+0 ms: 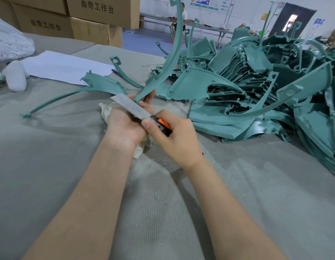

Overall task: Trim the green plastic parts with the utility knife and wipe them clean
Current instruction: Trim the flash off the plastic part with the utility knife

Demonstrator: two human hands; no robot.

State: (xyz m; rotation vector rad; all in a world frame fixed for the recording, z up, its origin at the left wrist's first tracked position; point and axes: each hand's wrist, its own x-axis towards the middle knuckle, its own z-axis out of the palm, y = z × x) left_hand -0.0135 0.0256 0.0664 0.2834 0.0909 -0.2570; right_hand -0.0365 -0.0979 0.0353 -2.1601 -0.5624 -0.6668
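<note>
The left hand (pixel 125 126) curls its fingers around the bottom end of a long curved green strip (pixel 174 59), which sticks up high in the air. A pale cloth (pixel 142 147) is tucked under that hand. The right hand (pixel 178 139) grips the orange and black utility knife (pixel 164 127), and its long grey blade (pixel 131 106) lies against the strip's end. Cutting looks under way, wiping not yet. A few green pieces (pixel 103 85) lie apart, maybe done. The big green pile (pixel 256 91) probably still waits.
</note>
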